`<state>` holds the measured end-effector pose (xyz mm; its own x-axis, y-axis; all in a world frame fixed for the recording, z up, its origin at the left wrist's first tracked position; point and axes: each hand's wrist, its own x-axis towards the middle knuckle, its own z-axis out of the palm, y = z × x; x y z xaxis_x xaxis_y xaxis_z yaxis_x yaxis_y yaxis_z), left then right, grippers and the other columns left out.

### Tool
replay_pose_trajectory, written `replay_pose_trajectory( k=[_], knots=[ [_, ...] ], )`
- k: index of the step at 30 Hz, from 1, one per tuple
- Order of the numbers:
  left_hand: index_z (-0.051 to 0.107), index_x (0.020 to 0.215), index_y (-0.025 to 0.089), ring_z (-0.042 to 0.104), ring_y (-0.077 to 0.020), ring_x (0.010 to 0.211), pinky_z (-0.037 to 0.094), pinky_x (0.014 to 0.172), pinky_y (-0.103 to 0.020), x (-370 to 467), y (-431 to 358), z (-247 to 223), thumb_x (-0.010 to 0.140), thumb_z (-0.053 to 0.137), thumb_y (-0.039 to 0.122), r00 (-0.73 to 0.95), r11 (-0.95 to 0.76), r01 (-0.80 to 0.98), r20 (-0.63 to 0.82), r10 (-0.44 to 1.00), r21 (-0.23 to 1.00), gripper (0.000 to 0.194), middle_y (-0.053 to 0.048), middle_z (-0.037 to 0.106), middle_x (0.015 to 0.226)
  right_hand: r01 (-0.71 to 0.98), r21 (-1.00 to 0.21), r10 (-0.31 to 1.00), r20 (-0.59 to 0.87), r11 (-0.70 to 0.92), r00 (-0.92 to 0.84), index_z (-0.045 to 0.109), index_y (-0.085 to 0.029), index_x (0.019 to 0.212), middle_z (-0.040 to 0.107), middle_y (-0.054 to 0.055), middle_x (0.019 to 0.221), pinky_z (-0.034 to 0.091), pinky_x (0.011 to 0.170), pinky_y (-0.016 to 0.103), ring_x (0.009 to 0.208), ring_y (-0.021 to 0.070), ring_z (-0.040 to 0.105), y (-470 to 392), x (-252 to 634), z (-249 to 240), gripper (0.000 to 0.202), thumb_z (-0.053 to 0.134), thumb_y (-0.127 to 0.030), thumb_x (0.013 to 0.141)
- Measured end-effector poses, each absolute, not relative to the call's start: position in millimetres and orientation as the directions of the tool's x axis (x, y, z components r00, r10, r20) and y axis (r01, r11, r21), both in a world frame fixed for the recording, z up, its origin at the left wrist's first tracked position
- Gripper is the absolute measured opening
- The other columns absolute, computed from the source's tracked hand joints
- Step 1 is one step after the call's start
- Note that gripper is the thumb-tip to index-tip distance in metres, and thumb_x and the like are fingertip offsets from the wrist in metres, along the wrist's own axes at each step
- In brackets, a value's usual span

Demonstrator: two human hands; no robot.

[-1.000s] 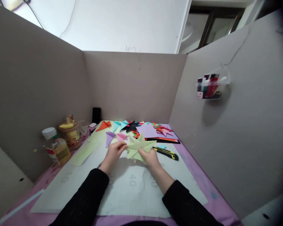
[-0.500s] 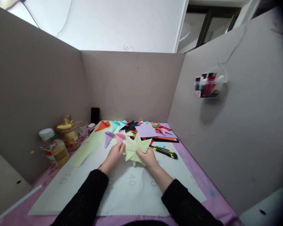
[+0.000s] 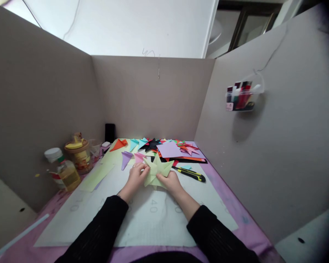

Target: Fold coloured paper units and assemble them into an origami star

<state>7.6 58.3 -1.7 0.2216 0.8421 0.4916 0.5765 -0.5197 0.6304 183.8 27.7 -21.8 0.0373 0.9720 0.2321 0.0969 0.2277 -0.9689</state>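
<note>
A pale green folded paper star point(image 3: 158, 168) with several points is held up over the white sheet point(image 3: 142, 230). My left hand point(image 3: 137, 178) pinches its left side between thumb and fingers. On the lower right, my right hand point(image 3: 172, 182) grips it, the thumb lying on the front. The fingers behind the paper are hidden. Just beyond the star lie a purple folded paper piece point(image 3: 126, 159) and a pink folded piece point(image 3: 139, 157). A black and yellow utility knife point(image 3: 190, 174) lies to the right of my right hand.
Farther back are a lilac paper sheet point(image 3: 168, 150), a black paper star point(image 3: 152, 145) and an orange folded piece point(image 3: 118, 144). A bottle of yellowish liquid point(image 3: 65, 173) and a tub point(image 3: 79, 155) stand at left. Grey panels point(image 3: 153, 98) enclose the table; a plastic container point(image 3: 241, 96) hangs at right.
My left hand has shifted its grip inward along the star's left side, and the left points are now more covered. The right hand keeps its hold. The view has tilted slightly.
</note>
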Motion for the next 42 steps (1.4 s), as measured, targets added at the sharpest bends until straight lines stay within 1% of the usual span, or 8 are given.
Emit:
replay_pose_trajectory(
  k=[7,16,19,21,24,28,36,42],
  knots=[
    [0.061,0.072,0.021,0.054,-0.0215,0.085,0.038,0.081,-0.033,10,51,5,0.083,0.053,0.035,0.206,-0.501,0.649,0.501,0.84,0.573,0.02,-0.003,0.064,0.08,0.066,-0.98,0.979,0.19,0.186,0.068,0.073,-0.012,0.087,0.074,0.013,0.091,0.054,0.08,0.042,0.088,0.0319,0.069,23,182,-14,0.033,0.073,-0.033,0.062],
    [0.062,0.068,0.021,0.052,-0.0224,0.088,0.037,0.084,-0.036,15,52,1,0.086,0.047,0.034,0.143,-0.419,0.68,0.452,0.881,0.601,0.026,-0.004,0.061,0.081,0.054,-0.982,0.982,0.185,0.183,0.043,0.073,-0.012,0.089,0.074,0.012,0.094,0.055,0.079,0.038,0.089,0.0301,0.07,23,180,-20,0.032,0.071,-0.03,0.063],
    [0.062,0.073,0.021,0.052,-0.0247,0.097,0.037,0.09,-0.041,13,55,-1,0.08,0.056,0.034,0.094,-0.392,0.65,0.443,0.891,0.651,0.016,-0.005,0.06,0.089,0.043,-0.985,0.984,0.168,0.166,0.055,0.073,-0.012,0.089,0.075,0.012,0.092,0.055,0.077,0.038,0.088,0.0301,0.07,25,181,-21,0.03,0.07,-0.029,0.065],
    [0.06,0.085,0.02,0.053,-0.0255,0.102,0.039,0.091,-0.041,13,57,-2,0.072,0.066,0.032,0.023,-0.36,0.532,0.412,0.911,0.767,0.018,-0.006,0.06,0.098,-0.005,-0.989,0.986,0.15,0.151,0.079,0.072,-0.011,0.089,0.074,0.012,0.092,0.055,0.075,0.038,0.087,0.0303,0.07,26,182,-22,0.032,0.071,-0.03,0.063],
    [0.051,0.109,0.017,0.06,-0.0239,0.096,0.048,0.081,-0.038,13,59,-4,0.062,0.076,0.031,-0.006,-0.198,0.166,0.202,0.979,0.966,0.055,-0.01,0.061,0.104,-0.14,-0.981,0.988,0.122,0.135,0.095,0.071,-0.011,0.093,0.073,0.014,0.097,0.055,0.077,0.039,0.088,0.0309,0.07,27,183,-22,0.04,0.076,-0.034,0.06],
    [0.043,0.124,0.017,0.067,-0.0198,0.074,0.051,0.065,-0.031,14,58,-5,0.062,0.079,0.033,0.119,0.035,-0.13,-0.02,0.993,0.991,0.073,-0.009,0.067,0.089,-0.272,-0.954,0.992,0.118,0.124,0.037,0.069,-0.011,0.099,0.072,0.014,0.102,0.054,0.081,0.04,0.093,0.0312,0.068,26,181,-20,0.049,0.079,-0.038,0.059],
    [0.052,0.108,0.016,0.066,-0.0188,0.064,0.052,0.06,-0.029,9,58,-2,0.058,0.08,0.032,0.021,-0.131,-0.011,0.131,0.991,0.991,0.059,-0.002,0.067,0.073,-0.312,-0.95,1.0,0.018,0.019,0.005,0.069,-0.013,0.095,0.074,0.01,0.09,0.055,0.07,0.035,0.079,0.0264,0.069,29,181,-25,0.048,0.08,-0.037,0.056],
    [0.053,0.107,0.016,0.064,-0.0164,0.059,0.05,0.057,-0.026,14,52,3,0.061,0.078,0.033,-0.005,-0.172,-0.005,0.172,0.985,0.985,0.055,0.0,0.066,0.07,-0.41,-0.911,0.999,0.024,0.031,0.023,0.07,-0.013,0.096,0.073,0.012,0.1,0.055,0.074,0.036,0.087,0.0287,0.069,30,178,-27,0.05,0.082,-0.029,0.051]
  ],
)
